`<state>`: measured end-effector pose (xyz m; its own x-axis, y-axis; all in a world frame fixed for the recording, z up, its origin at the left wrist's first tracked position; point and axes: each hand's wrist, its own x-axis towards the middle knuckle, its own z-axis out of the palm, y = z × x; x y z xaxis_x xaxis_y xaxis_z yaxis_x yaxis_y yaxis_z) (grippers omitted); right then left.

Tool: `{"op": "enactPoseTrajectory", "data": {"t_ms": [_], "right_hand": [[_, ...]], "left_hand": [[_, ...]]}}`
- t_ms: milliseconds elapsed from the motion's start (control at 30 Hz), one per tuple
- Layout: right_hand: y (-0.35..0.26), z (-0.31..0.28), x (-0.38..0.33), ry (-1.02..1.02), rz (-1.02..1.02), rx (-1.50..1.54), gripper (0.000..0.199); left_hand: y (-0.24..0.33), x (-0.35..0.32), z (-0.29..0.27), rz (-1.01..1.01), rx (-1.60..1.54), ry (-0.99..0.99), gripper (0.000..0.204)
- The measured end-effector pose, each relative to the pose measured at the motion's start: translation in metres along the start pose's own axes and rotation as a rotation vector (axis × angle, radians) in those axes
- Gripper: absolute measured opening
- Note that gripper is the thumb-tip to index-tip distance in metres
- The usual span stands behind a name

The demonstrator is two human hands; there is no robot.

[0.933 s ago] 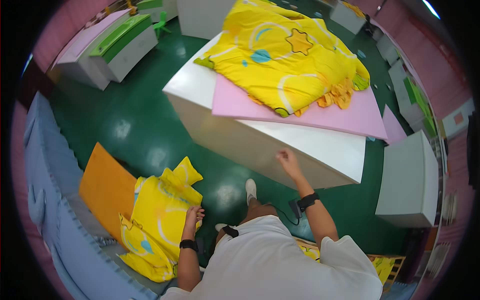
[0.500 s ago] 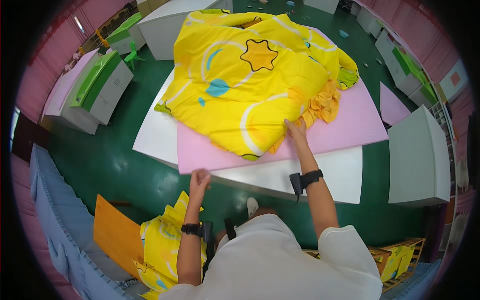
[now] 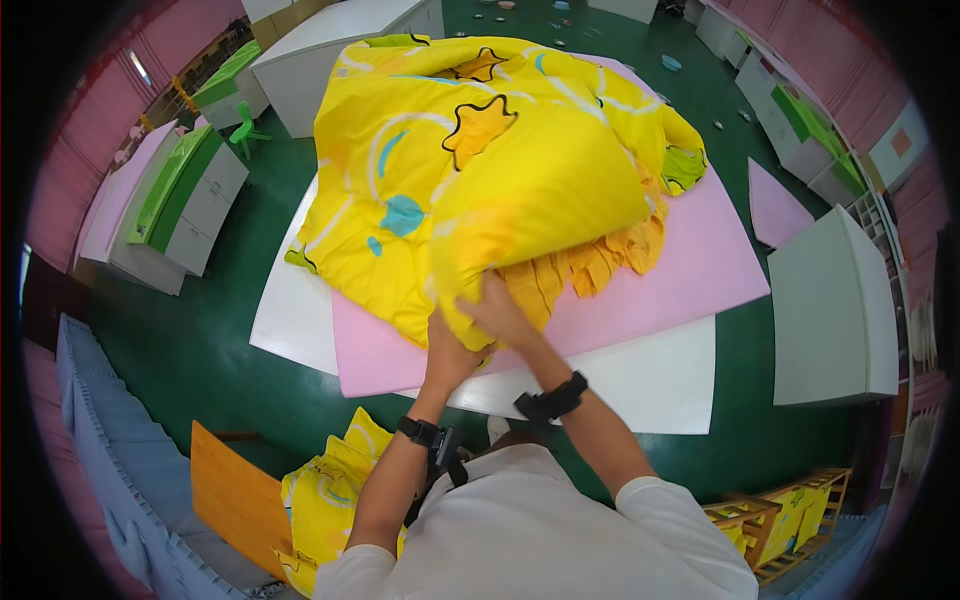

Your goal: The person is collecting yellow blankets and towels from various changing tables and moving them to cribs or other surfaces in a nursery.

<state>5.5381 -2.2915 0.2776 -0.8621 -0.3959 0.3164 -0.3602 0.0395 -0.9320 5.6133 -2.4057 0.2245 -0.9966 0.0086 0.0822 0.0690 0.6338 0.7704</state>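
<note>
Both hands meet at the near edge of a big yellow quilt (image 3: 480, 170) printed with stars and blue shapes. The left hand (image 3: 447, 352) has its fingers clenched on the quilt's underside fold, while the right hand (image 3: 500, 312) grips the same bunched edge from above — fabric hides most fingertips. The quilt lies heaped on a pink mat (image 3: 690, 270) covering the white tabletop (image 3: 640, 385). More yellow bedding (image 3: 325, 500) sits on the green floor (image 3: 200, 340) beside an orange board (image 3: 235, 495).
</note>
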Motion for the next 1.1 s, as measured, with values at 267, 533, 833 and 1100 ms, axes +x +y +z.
{"op": "enactPoseTrajectory", "data": {"t_ms": [267,533,833,1100], "right_hand": [[-0.094,0.142,0.000,-0.598,0.031,-0.084,0.048],[-0.144,0.365,-0.069,-0.960,-0.057,0.378,0.062],[-0.391,0.577,-0.275,-1.674,-0.339,0.792,0.054],[-0.344,0.686,-0.444,-1.766,-0.468,0.493,0.046]], "left_hand": [[-0.038,-0.101,-0.084,-0.131,-0.385,0.704,0.031],[-0.027,-0.297,-0.199,-0.462,-0.293,1.077,0.028],[-0.011,-0.617,-0.292,-0.570,0.237,1.857,0.026],[-0.075,-0.811,-0.224,-1.009,0.364,1.805,0.036]]}}
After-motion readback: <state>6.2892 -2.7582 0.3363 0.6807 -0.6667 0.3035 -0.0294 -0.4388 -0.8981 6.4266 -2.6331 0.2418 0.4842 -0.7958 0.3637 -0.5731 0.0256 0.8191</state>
